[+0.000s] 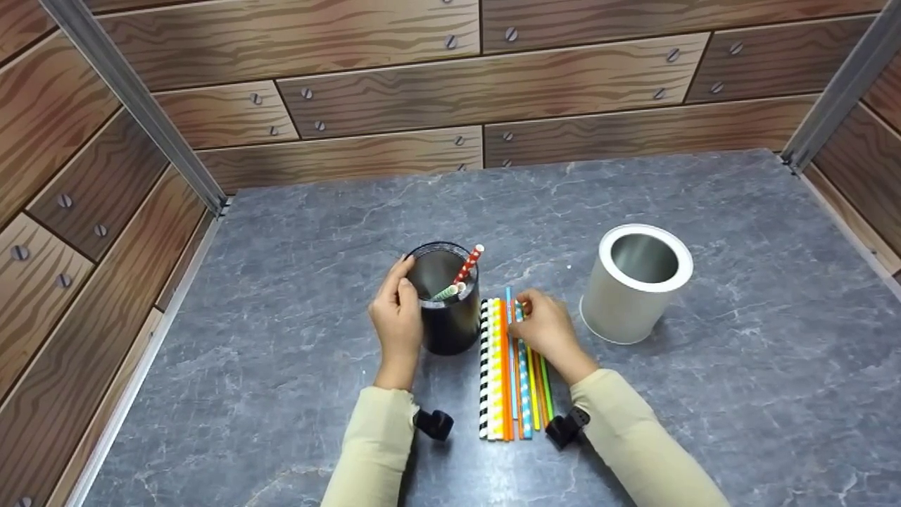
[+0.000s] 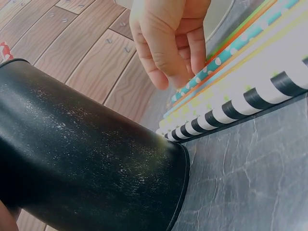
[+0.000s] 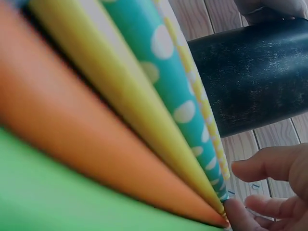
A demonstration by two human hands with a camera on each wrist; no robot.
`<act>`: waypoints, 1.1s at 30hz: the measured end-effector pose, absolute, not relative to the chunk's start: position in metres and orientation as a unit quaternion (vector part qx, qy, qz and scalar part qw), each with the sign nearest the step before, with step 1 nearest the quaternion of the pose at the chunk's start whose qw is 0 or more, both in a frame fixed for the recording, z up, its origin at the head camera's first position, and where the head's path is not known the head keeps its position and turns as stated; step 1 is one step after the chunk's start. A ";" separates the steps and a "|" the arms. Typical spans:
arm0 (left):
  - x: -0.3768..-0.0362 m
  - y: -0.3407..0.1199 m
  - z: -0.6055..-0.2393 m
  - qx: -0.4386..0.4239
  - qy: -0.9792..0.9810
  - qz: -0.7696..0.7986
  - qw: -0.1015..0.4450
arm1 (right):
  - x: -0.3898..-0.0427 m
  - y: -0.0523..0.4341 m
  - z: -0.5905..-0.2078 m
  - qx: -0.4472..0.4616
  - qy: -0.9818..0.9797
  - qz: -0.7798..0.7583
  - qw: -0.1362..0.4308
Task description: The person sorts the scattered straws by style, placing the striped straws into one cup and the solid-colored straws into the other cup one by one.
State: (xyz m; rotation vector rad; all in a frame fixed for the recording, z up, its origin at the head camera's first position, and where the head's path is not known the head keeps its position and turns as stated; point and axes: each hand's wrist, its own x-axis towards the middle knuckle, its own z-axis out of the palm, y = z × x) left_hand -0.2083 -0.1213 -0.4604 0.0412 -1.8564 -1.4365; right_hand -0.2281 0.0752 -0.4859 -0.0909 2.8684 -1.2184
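My left hand (image 1: 398,310) holds the black can (image 1: 450,327) by its left side near the rim. A red straw with white dots (image 1: 467,266) and a green-striped straw (image 1: 445,293) stick up inside the can. Right of it, a row of paper straws (image 1: 495,373) lies lengthwise on the table. My right hand (image 1: 545,324) is over the far ends of the row, fingertips right at a blue dotted straw (image 2: 226,55). In the right wrist view its thumb (image 3: 262,163) is spread away from the fingers, and one fingertip meets the straw ends.
A white can (image 1: 626,303) with a wide rim stands upright to the right of my right hand. The grey marbled tabletop (image 1: 281,282) is enclosed by wood-patterned panels (image 1: 394,77) and metal corner posts (image 1: 134,98). Black straps with small cameras are on both wrists.
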 end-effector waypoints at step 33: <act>-0.207 -0.121 -0.459 0.020 -0.736 -0.556 0.386 | -0.242 0.060 -0.475 -0.046 0.963 -0.263 0.047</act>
